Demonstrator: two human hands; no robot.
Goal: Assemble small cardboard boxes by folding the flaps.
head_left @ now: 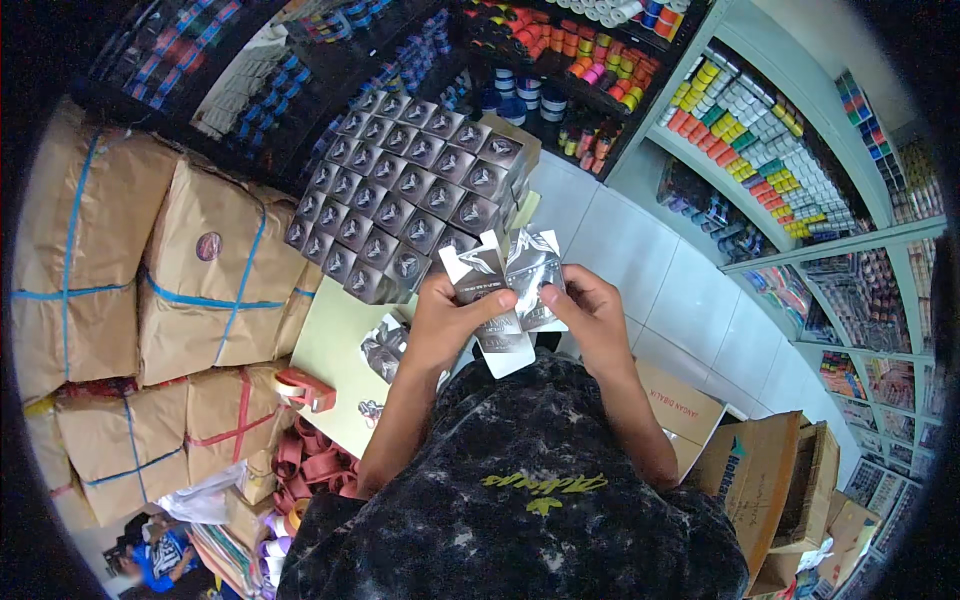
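Observation:
My left hand (450, 322) is closed on a small, partly opened grey-and-white carton (505, 347), its thumb across the front and its white flaps sticking out. Pinched in my right hand (598, 318) is a shiny silver-grey packet (532, 268) with dark print, held close against the carton. Both are in front of my body, above the near edge of the pale table. Behind them stands a large stack of small grey boxes (385, 200) in rows. Beside my left forearm lie several shiny packets (384, 346) on the table (335, 335).
A red tape dispenser (307, 389) sits at the table's left edge. Brown wrapped parcels (205, 270) with straps are piled on the left. Shelves of coloured spools (740, 150) stand at the back and right. Cardboard boxes (745, 480) stand at lower right, beside the white tiled floor (680, 290).

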